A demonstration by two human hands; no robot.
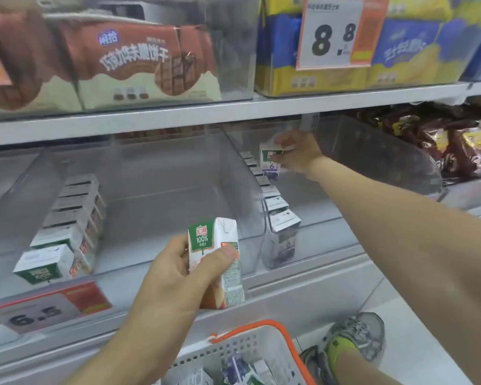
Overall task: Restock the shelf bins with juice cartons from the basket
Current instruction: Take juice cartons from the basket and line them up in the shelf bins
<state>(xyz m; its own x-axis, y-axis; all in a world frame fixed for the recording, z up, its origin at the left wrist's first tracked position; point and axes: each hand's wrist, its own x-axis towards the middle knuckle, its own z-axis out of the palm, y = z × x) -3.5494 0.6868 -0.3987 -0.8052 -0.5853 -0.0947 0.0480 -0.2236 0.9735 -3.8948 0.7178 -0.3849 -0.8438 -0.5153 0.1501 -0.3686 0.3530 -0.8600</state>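
Observation:
My left hand (175, 273) grips a green-and-white juice carton with orange print (215, 259), upright, in front of the left clear bin (242, 195). That bin has a row of matching cartons (67, 232) along its left wall. My right hand (297, 155) reaches deep into the right clear bin (386, 162) and holds a blue-printed carton (270, 162) at the far end of a row of blue cartons (278, 215). The white basket with an orange rim (261, 343) sits below, with several cartons inside.
An upper shelf (178, 115) carries bins of biscuit packs and a hanging 8.8 price tag (333, 31). A 6.5 price tag (47, 307) hangs on the lower shelf edge. Brown snack bags (442, 140) lie at the right. My shoe (356, 337) stands beside the basket.

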